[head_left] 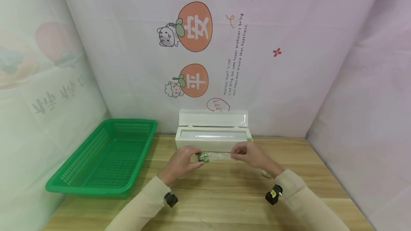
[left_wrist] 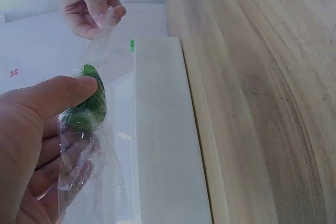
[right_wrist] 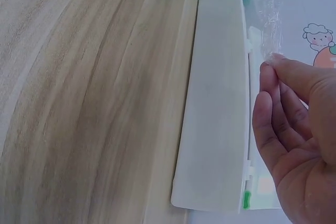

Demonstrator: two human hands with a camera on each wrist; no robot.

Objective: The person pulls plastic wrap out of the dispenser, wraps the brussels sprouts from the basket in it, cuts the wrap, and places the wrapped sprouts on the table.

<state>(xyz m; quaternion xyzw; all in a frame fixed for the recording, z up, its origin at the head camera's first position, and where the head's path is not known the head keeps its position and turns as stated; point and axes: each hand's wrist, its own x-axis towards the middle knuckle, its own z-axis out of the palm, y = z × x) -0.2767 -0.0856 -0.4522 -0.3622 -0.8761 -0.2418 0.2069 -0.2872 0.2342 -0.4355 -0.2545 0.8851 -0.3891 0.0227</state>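
My left hand holds a small green vegetable wrapped in clear cling film. In the left wrist view the thumb presses on it from one side, with the fingers behind it. Loose film hangs past those fingers. Out to the right, my right hand pinches the other end of the film between thumb and fingertips. Between the hands the film is drawn into a narrow, twisted strip. Both hands are just in front of a white cling film dispenser, whose lid stands raised.
A green plastic basket stands on the left of the wooden table. Beneath the right wrist lies a small pale object. A green slider sits at the dispenser's right end. Printed white cloth surrounds the table.
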